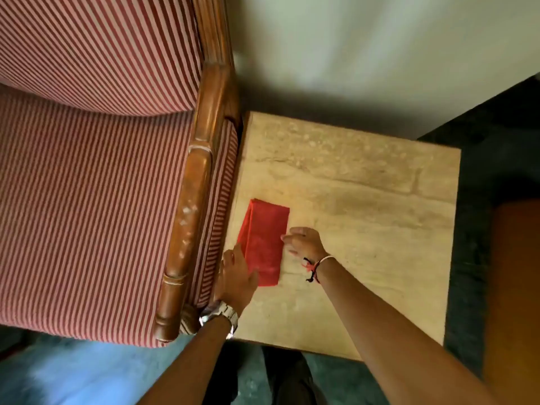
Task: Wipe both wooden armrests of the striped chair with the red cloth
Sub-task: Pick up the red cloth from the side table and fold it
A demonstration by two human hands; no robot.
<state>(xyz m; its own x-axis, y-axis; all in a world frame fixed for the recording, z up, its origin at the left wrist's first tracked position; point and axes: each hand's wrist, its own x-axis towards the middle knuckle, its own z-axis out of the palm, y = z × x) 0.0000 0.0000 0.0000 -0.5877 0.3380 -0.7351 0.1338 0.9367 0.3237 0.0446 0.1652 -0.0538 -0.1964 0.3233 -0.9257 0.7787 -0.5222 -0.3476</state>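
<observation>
A folded red cloth (263, 241) lies flat on the beige side table (365, 217), near its left edge. My left hand (235, 277) rests with fingers spread on the cloth's lower left corner. My right hand (304, 241) touches the cloth's right edge with its fingertips; neither hand has lifted it. The striped chair (96, 182) fills the left of the view. Its right wooden armrest (193, 206) runs along the table's left side, with pale scuffs on its top. The other armrest is out of view.
A pale wall (365, 48) stands behind the table. Dark blue-green carpet (479, 258) surrounds the table and chair. An orange-brown surface (514, 287) rises at the right edge. My feet (280, 375) stand just before the table's front edge.
</observation>
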